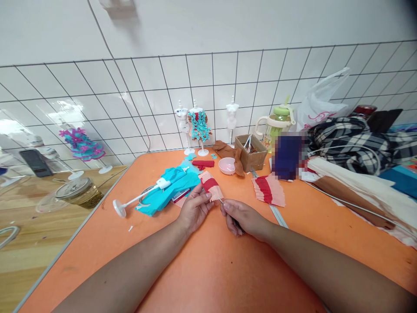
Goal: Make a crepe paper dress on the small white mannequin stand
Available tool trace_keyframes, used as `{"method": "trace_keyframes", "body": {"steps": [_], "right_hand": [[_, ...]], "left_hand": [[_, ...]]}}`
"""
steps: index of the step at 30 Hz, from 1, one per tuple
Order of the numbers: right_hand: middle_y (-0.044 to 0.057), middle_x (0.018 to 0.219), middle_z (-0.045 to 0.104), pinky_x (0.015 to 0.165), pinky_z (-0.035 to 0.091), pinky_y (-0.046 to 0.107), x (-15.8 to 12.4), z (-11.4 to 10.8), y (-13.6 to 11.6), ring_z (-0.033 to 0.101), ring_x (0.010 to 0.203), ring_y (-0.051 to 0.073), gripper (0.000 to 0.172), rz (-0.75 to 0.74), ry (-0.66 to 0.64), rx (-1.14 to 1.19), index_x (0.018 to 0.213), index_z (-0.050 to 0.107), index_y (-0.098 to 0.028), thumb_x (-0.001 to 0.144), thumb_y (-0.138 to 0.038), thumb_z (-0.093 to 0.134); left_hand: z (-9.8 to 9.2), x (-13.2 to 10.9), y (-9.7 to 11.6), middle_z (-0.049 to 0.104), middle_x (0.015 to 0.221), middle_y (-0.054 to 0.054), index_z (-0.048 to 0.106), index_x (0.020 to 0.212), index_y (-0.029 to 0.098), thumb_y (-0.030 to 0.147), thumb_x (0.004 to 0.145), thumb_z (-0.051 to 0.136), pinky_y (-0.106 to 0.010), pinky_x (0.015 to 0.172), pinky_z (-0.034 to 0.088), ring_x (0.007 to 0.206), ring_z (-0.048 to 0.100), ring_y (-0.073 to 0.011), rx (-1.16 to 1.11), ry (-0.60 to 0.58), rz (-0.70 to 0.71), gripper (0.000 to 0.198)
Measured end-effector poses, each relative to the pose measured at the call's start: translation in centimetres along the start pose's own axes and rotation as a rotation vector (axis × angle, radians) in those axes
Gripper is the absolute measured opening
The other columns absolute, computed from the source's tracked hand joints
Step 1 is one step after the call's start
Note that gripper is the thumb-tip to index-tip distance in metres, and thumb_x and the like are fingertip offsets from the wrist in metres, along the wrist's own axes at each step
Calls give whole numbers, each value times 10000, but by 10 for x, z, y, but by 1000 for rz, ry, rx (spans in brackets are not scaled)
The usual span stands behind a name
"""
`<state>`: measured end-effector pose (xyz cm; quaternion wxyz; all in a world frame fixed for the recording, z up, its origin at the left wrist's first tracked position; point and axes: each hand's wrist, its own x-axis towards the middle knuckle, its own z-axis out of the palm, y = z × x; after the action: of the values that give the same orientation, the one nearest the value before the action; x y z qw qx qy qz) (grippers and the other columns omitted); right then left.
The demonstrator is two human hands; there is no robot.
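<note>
Between the thumb and fingers of my left hand (pixel 195 209) is a pink crinkled piece with a red band (pixel 211 186), its lower edge finely pleated. My right hand (pixel 241 216) is closed around a slim tool with a metal tip (pixel 221 201); most of it is hidden in the palm, so its kind is unclear. The tip meets the pleated edge. To the right lies a similar pink and red piece (pixel 269 190). Turquoise sheets (pixel 176 193) lie to the left, with a white dress-form stand (pixel 140 201) tipped over on them.
Small mannequins stand at the wall, one in a turquoise ruffled dress (pixel 200 125). A pink bowl (pixel 227 166), a wooden box of tools (pixel 256 157) and a green-lidded bottle (pixel 282 119) are at the back. Plaid cloth (pixel 345 143) is heaped at right.
</note>
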<state>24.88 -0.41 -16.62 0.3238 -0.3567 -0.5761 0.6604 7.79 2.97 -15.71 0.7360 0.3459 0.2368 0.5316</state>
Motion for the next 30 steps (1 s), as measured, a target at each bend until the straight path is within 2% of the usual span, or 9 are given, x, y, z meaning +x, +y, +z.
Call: {"method": "trace_keyframes", "body": {"steps": [8,13,16,18,20,22,25,27,30], "right_hand": [[-78,445,516,371,283,180,-3,-1,-2,375,342,69,418,36,-61,-18,789,425,-214,888,-619,427],[-64,444,494,373,270,194,-5,-1,-6,368,350,73,400,13,-87,117,776,485,-196,855,-588,465],[-99,445,372,372,264,194,-4,-2,-7,279,362,60,394,4,25,184,768,503,-194,810,-583,537],[-122,444,295,360,245,191,-3,-2,-8,215,366,52,385,63,146,170,765,508,-194,759,-561,626],[-128,435,277,360,228,193,-3,-4,-8,194,367,52,371,115,214,214,784,524,-192,750,-536,656],[-122,424,284,371,216,194,-3,-6,-8,184,368,53,359,171,183,356,758,514,-194,790,-538,616],[-111,414,295,390,211,191,-2,-9,-9,174,373,48,415,255,110,584,639,397,-201,833,-519,582],[-119,418,289,404,215,185,-2,-9,-10,177,380,44,425,248,149,661,637,347,-205,799,-450,655],[-138,421,285,421,218,179,-1,-8,-10,192,392,46,413,164,268,659,722,375,-220,707,-358,764]], "left_hand": [[-1,2,0,691,835,10,613,1132,222,62,708,692,-199,660,543,684,631,-90,-11,41,2,460],[-1,3,2,688,831,17,603,1128,227,47,685,676,-197,642,540,665,626,-91,-34,86,8,484],[0,2,3,691,879,10,604,1128,226,53,687,680,-208,680,543,729,643,-101,-35,69,3,480],[1,1,3,693,909,3,606,1131,223,60,691,686,-220,693,544,772,650,-113,-23,59,-6,476],[2,-1,3,695,941,-5,604,1142,228,65,699,689,-244,723,547,818,655,-129,-10,41,-7,479],[4,-3,2,694,972,-10,597,1157,240,76,709,690,-271,753,546,859,655,-144,6,5,-1,485],[5,-4,1,694,1001,-29,609,1135,229,106,710,712,-290,764,540,885,654,-163,59,-39,-26,454],[5,-4,-1,696,953,-31,632,1083,204,119,697,741,-259,711,530,823,652,-150,114,-40,-44,410],[3,-4,-4,691,863,-19,656,991,175,132,673,780,-217,632,500,720,629,-118,185,-10,-42,344]]}}
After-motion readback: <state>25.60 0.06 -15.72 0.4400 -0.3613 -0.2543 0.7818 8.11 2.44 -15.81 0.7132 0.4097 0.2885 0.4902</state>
